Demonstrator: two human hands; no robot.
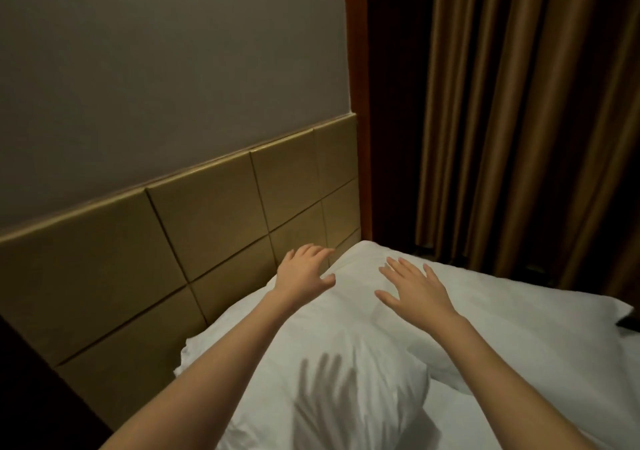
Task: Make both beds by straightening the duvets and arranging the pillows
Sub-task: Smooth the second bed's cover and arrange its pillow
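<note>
Padded headboard (207,228) at 10 o'clock, brown curtain (519,120) at 2. White pillow (339,339) centre, against headboard. Left hand (304,269) and right hand (415,290) over it, fingers spread, gripping nothing. Pillow placement looks nearly done; duvet, second bed not visible.

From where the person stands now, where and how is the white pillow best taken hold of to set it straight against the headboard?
Probably by its two short ends, one hand each, coming from above. The pillow lies lengthwise along the headboard, plump in the middle, so its softer ends pinch more easily. The left hand is near the far end; the right hand hovers open over the top.
</note>
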